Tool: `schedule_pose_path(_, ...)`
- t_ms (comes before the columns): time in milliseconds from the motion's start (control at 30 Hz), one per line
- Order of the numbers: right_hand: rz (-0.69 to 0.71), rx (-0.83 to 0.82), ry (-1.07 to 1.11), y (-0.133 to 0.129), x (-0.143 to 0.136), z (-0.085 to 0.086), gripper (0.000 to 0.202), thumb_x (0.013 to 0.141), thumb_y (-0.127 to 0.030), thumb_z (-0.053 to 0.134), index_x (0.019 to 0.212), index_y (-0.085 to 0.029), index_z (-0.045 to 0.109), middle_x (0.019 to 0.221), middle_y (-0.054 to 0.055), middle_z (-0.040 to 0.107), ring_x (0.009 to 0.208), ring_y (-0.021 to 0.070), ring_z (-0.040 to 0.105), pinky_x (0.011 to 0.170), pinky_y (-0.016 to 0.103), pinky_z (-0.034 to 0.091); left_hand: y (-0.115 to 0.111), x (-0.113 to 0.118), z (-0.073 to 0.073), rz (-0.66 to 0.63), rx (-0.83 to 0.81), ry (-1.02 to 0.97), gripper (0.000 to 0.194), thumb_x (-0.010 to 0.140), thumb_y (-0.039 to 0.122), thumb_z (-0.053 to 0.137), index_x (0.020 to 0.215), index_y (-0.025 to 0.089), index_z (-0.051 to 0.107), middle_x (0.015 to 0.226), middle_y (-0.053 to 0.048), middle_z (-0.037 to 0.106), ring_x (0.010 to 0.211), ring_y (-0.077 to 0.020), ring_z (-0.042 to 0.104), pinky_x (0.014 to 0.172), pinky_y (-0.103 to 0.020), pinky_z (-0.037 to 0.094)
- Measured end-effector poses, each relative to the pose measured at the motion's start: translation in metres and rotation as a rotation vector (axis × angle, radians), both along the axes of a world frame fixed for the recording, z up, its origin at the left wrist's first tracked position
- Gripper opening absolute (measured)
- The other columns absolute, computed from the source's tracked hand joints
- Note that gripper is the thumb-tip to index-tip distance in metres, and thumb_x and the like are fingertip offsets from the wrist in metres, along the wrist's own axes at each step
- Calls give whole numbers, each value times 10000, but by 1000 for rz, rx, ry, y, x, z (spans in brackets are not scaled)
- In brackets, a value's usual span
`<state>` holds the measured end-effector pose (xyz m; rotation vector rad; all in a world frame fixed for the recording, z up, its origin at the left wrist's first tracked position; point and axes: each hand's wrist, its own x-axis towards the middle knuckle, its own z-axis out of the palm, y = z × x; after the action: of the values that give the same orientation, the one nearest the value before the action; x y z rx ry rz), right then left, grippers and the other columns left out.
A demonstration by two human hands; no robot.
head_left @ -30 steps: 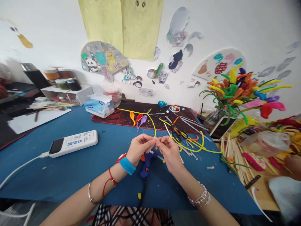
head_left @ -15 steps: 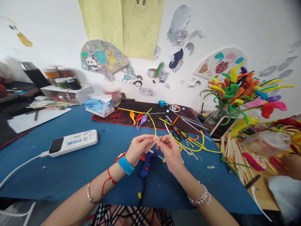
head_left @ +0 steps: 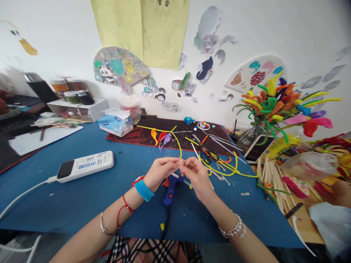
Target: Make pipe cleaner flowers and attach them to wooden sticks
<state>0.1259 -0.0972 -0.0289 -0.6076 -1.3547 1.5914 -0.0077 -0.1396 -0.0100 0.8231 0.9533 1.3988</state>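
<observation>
The left hand [head_left: 160,171] and right hand [head_left: 197,176] meet fingertip to fingertip above the blue surface [head_left: 82,197], both pinched on a thin pale stick [head_left: 181,163] between them. A glue gun [head_left: 170,187] lies just beneath. Scissors [head_left: 205,152] and yellow pipe cleaners [head_left: 233,168] crowd beyond the right hand; bare surface spreads left of the left hand toward the near edge.

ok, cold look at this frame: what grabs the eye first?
Probably the left hand and right hand, meeting fingertip to fingertip over the blue table and pinching a small pale strip, with a blue glue gun lying just beneath them. Next, the bright pipe-cleaner bouquet at the right, and the white power bank with its cable at the left.
</observation>
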Motion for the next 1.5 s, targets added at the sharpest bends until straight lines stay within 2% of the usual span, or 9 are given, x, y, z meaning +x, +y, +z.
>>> schedule_pose_path(167, 26, -3, 15, -1, -1, 1, 172, 715, -206, 653, 748, -205, 484, 700, -39, 540, 586, 87, 501, 584, 230, 414, 0, 0, 0, 23, 53, 152, 241, 682, 140, 516, 837, 122, 699, 746, -44, 677, 658, -125, 587, 616, -209, 439)
schedule_pose_path(333, 33, -7, 23, -1, -1, 1, 163, 718, -192, 650, 752, -204, 492, 697, -41, 525, 585, 86, 509, 580, 232, 414, 0, 3, 0, 44, 38, 58, 235, 671, 130, 488, 832, 143, 659, 746, -25, 649, 640, -110, 575, 617, -210, 447)
schedule_pose_path(567, 14, 3, -4, 0, -1, 0, 182, 695, -222, 667, 742, -207, 492, 701, -34, 549, 580, 95, 507, 575, 240, 428, -1, 3, 1, 32, 155, 75, 88, 661, 127, 570, 724, 159, 518, 640, 42, 496, 560, -59, 482, 534, -166, 391)
schedule_pose_path(833, 23, 23, -41, 1, 1, 0, 197, 694, -237, 669, 763, -211, 485, 737, -21, 562, 607, 100, 510, 587, 241, 435, 1, -2, -5, 49, 172, 153, 134, 665, 148, 606, 704, 154, 478, 640, 33, 494, 530, -54, 440, 488, -166, 340)
schedule_pose_path(1000, 6, 37, -38, 1, 2, 4, 202, 686, -239, 674, 753, -210, 485, 720, -27, 560, 615, 101, 510, 601, 240, 428, -1, 0, -4, 75, 197, 232, 113, 714, 217, 596, 725, 160, 499, 602, 41, 475, 475, -48, 396, 450, -166, 319)
schedule_pose_path(1100, 11, 49, -27, 0, 2, 5, 184, 706, -230, 660, 761, -212, 486, 737, -24, 563, 635, 101, 507, 610, 236, 420, -3, 2, -1, 147, 307, 412, 104, 745, 247, 592, 751, 154, 546, 686, 3, 522, 605, -88, 472, 571, -199, 391)
schedule_pose_path(1200, -11, 64, -23, -1, 1, 3, 170, 724, -241, 648, 770, -215, 487, 746, -20, 563, 653, 106, 507, 619, 238, 419, -5, 4, 1, 173, 348, 529, 148, 775, 289, 569, 816, 152, 605, 758, -36, 569, 694, -127, 510, 655, -233, 412)
schedule_pose_path(1400, -90, 53, 23, 0, 1, 0, 190, 700, -229, 661, 752, -215, 480, 743, -23, 551, 628, 103, 488, 606, 243, 415, -4, 3, -2, 178, 330, 542, 222, 770, 335, 575, 868, 170, 686, 821, -64, 618, 741, -156, 545, 658, -243, 425)
schedule_pose_path(1500, -106, 32, 50, 0, 1, 0, 189, 693, -213, 661, 742, -219, 478, 695, -36, 521, 627, 103, 486, 618, 244, 409, -3, 3, -4, 141, 309, 496, 261, 780, 350, 561, 935, 179, 682, 776, -50, 624, 624, -123, 532, 560, -224, 414)
